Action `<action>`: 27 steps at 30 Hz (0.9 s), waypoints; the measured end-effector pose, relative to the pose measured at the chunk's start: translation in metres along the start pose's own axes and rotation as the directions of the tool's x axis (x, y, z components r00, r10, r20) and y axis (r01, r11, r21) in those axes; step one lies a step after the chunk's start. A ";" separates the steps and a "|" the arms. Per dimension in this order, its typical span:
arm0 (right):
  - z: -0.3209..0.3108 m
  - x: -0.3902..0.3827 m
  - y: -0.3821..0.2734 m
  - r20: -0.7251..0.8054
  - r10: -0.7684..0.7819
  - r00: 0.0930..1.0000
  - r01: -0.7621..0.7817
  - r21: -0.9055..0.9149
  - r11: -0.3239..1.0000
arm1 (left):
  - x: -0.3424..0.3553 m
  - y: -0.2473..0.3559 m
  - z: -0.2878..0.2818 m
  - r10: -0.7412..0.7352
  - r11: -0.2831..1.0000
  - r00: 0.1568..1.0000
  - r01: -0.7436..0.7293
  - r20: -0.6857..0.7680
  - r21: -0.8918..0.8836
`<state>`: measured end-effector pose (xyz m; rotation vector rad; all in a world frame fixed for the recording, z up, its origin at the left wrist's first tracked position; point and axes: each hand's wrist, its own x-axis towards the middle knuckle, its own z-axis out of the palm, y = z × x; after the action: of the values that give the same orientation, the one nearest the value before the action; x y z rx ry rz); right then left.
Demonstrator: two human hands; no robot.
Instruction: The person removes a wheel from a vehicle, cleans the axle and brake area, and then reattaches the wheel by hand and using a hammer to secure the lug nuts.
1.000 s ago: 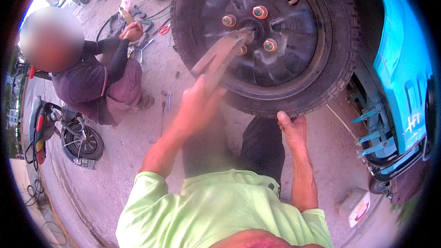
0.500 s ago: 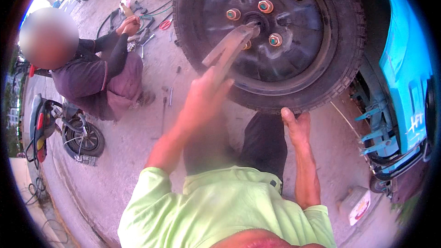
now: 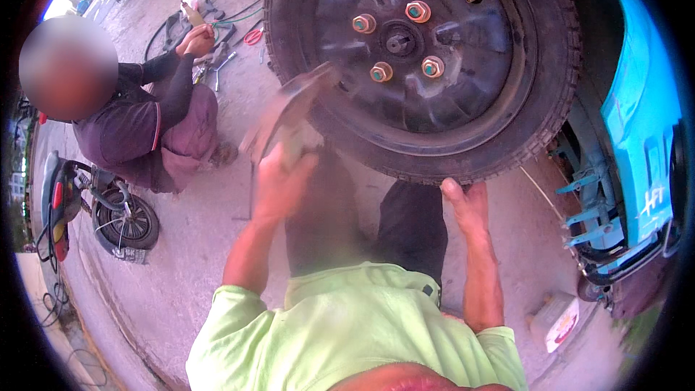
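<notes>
My left hand (image 3: 286,181) is closed around a brown, plier-like tool (image 3: 297,98), smeared by motion. The tool is held left of the hub, in front of the tyre's lower left side. Filling the upper middle is a wheel with a black rubber tyre (image 3: 470,150) and a dark steel rim (image 3: 413,112). Several brass-coloured nuts (image 3: 432,66) surround its round hub centre (image 3: 399,43). At the tyre's bottom edge, my right hand (image 3: 469,203) grips the tread, thumb up against it; its other fingers are mostly hidden.
To the left a person (image 3: 145,123) crouches, hands together. Beyond lie a cross-shaped wrench (image 3: 221,69), red-handled scissors or pliers (image 3: 253,36) and hoses. A motorbike (image 3: 119,217) stands at far left. Blue vehicle bodywork (image 3: 644,123) borders the right; a white box (image 3: 557,322) sits below it.
My left hand has drawn the tool away from the wheel's hub, down and to the left, uncovering the lower left nut. My right hand stays at the tyre's bottom edge.
</notes>
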<state>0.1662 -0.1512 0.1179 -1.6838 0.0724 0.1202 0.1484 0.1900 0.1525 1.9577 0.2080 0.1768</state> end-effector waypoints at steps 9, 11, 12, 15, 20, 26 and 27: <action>-0.039 -0.001 -0.047 -0.199 -0.084 0.976 0.065 -0.097 0.993 | -0.064 -0.294 -0.044 -0.372 0.852 0.918 0.397 -0.137 0.341; -0.042 0.003 -0.051 -0.186 -0.073 0.980 0.039 -0.178 0.983 | -0.093 -0.363 -0.038 -0.485 0.699 0.867 0.462 -0.114 0.546; -0.044 0.007 -0.053 -0.181 -0.072 0.981 0.031 -0.221 0.975 | -0.106 -0.387 -0.032 -0.525 0.635 0.845 0.468 -0.101 0.614; -0.045 0.011 -0.070 -0.125 -0.173 0.977 0.122 -0.337 0.933 | -0.118 -0.400 -0.022 -0.621 0.580 0.783 0.484 -0.030 0.655; -0.085 0.017 -0.074 -0.302 -0.295 0.907 0.091 -0.543 0.835 | 0.020 -0.245 -0.027 -0.422 0.876 0.900 0.436 -0.110 0.204; -0.067 0.044 -0.084 -0.312 -0.318 0.895 0.153 -0.456 0.877 | 0.165 -0.049 -0.014 -0.034 0.654 0.999 0.035 0.017 -0.755; -0.070 0.046 -0.081 -0.282 -0.319 0.905 0.168 -0.451 0.876 | 0.175 -0.031 -0.003 -0.071 0.634 0.997 0.063 0.023 -0.771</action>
<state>0.2240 -0.2105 0.1996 -2.1150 0.1013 -0.3891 0.3159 0.2443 0.1298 1.0723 0.1703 0.1861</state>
